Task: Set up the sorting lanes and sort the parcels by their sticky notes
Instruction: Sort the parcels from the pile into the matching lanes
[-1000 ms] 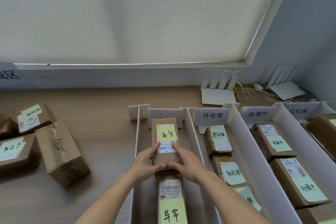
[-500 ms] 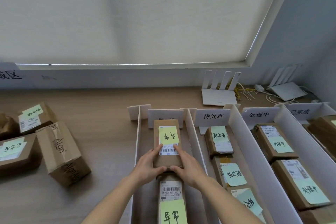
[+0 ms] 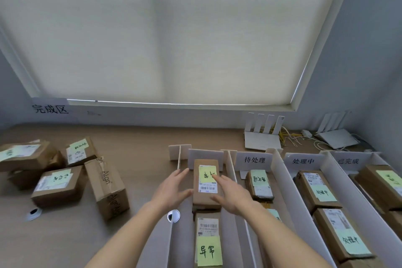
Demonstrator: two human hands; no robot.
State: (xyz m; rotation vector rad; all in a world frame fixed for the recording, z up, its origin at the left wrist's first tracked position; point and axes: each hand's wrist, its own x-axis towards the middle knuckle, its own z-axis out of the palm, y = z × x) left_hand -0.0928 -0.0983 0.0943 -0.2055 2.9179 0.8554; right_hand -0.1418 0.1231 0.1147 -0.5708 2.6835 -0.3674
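Item: brown parcel (image 3: 205,183), lying flat at the far end of the leftmost sorting lane (image 3: 185,235), its far end close to the lane's white end card (image 3: 205,156). It carried a yellow sticky note (image 3: 207,173) with handwriting and a white barcode label just nearer.

Left hand (image 3: 171,190): held at the parcel's left side, fingers spread and straight, gripping nothing; whether the thumb touched the parcel could not be told.

Right hand (image 3: 230,193): at the parcel's right side, fingers straight and spread, forefinger tip over the note's right edge, gripping nothing.

Second parcel (image 3: 207,239): same lane, just nearer, with a yellow note reading 异常.

Lane labelled 待处理 (image 3: 254,160): to the right, with a parcel (image 3: 260,185) bearing a green note.

Lane labelled 处理中 (image 3: 303,161): further right, two noted parcels (image 3: 315,189) in a row.

Lane labelled 已完成 (image 3: 348,161): rightmost, with brown parcels.

Unsorted boxes (image 3: 58,183): a cluster on the wooden table (image 3: 134,137) at left, well apart from the lanes; one tall box (image 3: 106,187) stood beside them.

Two white routers (image 3: 262,135): at the far right of the table.

Wall sign 完成区 (image 3: 50,108): far left.
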